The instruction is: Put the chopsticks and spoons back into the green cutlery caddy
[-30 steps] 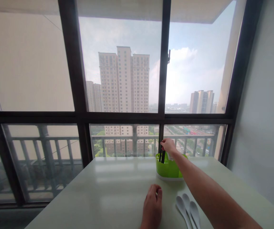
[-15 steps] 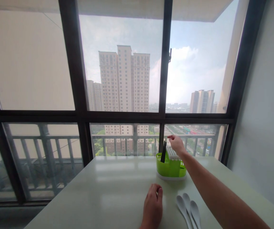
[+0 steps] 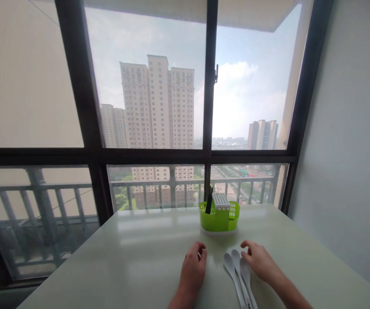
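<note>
Three white spoons (image 3: 238, 274) lie side by side on the pale table, bowls pointing away from me. My right hand (image 3: 259, 259) hovers at their right, thumb and forefinger apart and nothing held; whether it touches the rightmost spoon I cannot tell. My left hand (image 3: 192, 267) rests to the left of the spoons with loosely curled fingers, a gap beside the thumb and nothing in it. Beyond both hands stands a green utensil holder (image 3: 222, 219) on a white base. Black chopsticks (image 3: 209, 201) lean in its left compartment, and a white slotted top (image 3: 220, 200) covers the middle block.
The glossy table (image 3: 133, 249) reaches to a dark-framed window (image 3: 153, 156) at the back. A plain wall (image 3: 346, 171) rises on the right. Outside are a railing and tall buildings.
My right hand has come back from above the green holder to beside the spoons. The left hand stays near its place, its fingers slightly looser. The camera view has shifted a little right.
</note>
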`<control>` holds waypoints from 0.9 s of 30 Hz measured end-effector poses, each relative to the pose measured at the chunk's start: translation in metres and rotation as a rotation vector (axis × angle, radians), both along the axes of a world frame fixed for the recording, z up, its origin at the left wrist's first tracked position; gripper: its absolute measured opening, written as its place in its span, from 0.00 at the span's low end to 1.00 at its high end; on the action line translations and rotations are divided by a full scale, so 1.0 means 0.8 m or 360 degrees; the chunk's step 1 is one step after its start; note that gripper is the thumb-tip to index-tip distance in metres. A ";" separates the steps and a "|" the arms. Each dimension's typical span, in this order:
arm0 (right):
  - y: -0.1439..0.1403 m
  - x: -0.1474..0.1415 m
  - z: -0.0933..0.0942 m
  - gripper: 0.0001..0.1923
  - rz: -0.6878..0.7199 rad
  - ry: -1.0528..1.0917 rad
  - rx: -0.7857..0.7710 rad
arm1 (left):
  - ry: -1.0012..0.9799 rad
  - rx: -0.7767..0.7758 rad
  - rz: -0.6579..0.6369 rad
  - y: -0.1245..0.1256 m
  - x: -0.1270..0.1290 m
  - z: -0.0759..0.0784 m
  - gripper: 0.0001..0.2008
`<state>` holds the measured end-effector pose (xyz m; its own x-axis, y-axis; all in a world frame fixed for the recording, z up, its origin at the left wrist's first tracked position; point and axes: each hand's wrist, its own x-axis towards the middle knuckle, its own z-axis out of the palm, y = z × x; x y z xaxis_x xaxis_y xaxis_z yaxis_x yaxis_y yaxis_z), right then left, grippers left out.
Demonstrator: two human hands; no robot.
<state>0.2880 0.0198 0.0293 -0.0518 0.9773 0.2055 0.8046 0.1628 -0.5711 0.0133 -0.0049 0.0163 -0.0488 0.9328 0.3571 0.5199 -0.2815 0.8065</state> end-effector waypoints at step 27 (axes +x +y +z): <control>0.073 -0.115 0.188 0.09 -0.0044 -0.0153 0.1350 | 0.0264 -0.0123 0.0216 0.010 -0.006 -0.010 0.18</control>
